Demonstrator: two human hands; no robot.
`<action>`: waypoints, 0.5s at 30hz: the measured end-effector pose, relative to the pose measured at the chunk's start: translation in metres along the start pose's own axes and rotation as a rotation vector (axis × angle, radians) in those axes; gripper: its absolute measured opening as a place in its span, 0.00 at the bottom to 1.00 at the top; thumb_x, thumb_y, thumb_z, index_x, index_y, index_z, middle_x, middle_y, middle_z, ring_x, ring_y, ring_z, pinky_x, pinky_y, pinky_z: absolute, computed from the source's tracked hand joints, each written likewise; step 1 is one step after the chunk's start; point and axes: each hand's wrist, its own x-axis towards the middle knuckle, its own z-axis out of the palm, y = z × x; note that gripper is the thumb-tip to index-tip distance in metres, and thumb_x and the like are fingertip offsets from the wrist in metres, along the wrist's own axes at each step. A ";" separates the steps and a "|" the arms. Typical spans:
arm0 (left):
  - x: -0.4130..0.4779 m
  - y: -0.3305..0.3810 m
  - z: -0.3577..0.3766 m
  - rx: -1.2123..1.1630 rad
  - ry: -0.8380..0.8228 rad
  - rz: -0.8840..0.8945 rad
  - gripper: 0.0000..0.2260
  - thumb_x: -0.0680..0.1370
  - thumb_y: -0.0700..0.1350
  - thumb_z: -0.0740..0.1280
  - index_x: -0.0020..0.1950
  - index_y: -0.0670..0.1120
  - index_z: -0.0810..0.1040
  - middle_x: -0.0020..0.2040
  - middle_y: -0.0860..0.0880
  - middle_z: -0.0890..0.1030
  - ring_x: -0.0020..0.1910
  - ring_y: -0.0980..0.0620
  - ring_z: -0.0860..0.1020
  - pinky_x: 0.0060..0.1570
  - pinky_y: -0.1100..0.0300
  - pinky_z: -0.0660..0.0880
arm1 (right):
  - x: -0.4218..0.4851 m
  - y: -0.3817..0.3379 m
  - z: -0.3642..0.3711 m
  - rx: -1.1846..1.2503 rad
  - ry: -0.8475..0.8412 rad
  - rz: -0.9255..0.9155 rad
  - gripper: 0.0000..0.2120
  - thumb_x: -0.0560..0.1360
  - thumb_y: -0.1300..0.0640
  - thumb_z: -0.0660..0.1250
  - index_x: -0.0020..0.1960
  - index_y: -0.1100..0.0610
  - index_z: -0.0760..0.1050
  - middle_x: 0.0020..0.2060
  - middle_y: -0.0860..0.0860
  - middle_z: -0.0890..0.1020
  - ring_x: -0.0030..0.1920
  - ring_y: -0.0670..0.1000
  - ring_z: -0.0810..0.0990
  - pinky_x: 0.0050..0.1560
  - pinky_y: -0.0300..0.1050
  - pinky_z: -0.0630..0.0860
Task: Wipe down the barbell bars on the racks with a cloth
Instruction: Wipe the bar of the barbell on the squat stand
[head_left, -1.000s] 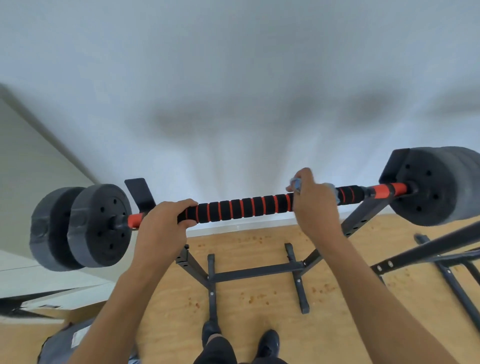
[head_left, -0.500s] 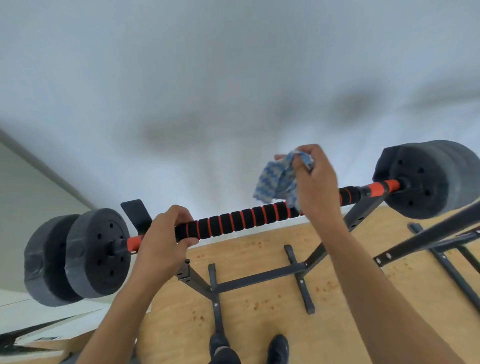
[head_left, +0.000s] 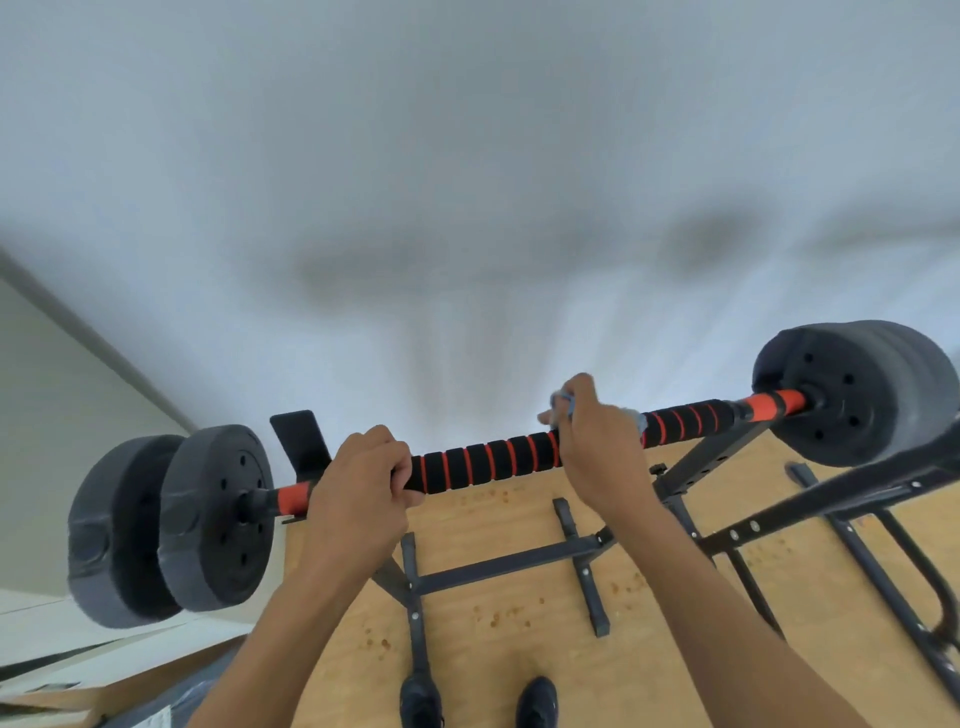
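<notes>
Left hand (head_left: 358, 483) wraps its fingers round the black foam-padded barbell bar with orange stripes (head_left: 488, 462), just inside the round black weight plates (head_left: 213, 519) at the left end. Right hand (head_left: 597, 441) clamps the blue-and-white checked cloth (head_left: 563, 402) around the bar's right half, with fabric peeking out past the knuckles. The bar lies across the black steel rack (head_left: 519, 564), above a light wooden floor (head_left: 493, 597). Plate markings are too blurred to read.

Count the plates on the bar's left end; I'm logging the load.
2: the inner plate sits beside the orange end of the bar, and the outer plate sits just beyond it. A further plate behind them would be hidden.
</notes>
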 end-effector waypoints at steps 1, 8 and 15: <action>0.000 0.002 0.000 0.008 0.004 -0.017 0.25 0.70 0.34 0.79 0.34 0.50 0.63 0.37 0.53 0.73 0.41 0.54 0.73 0.37 0.50 0.78 | -0.006 -0.018 0.005 0.102 -0.014 0.016 0.05 0.87 0.53 0.53 0.53 0.51 0.64 0.42 0.43 0.84 0.33 0.44 0.82 0.26 0.42 0.75; -0.009 0.004 0.002 -0.164 0.113 -0.165 0.38 0.67 0.40 0.84 0.64 0.58 0.63 0.56 0.60 0.79 0.51 0.57 0.80 0.44 0.58 0.75 | -0.044 -0.097 0.059 0.305 -0.073 -0.011 0.07 0.85 0.44 0.51 0.52 0.44 0.63 0.47 0.46 0.86 0.45 0.46 0.84 0.41 0.55 0.82; -0.010 -0.011 -0.007 -0.250 0.087 -0.082 0.41 0.74 0.40 0.78 0.77 0.61 0.57 0.69 0.61 0.72 0.51 0.63 0.80 0.39 0.66 0.71 | -0.073 -0.129 0.074 0.461 -0.075 -0.021 0.08 0.86 0.47 0.54 0.55 0.48 0.70 0.43 0.40 0.77 0.45 0.46 0.79 0.43 0.51 0.79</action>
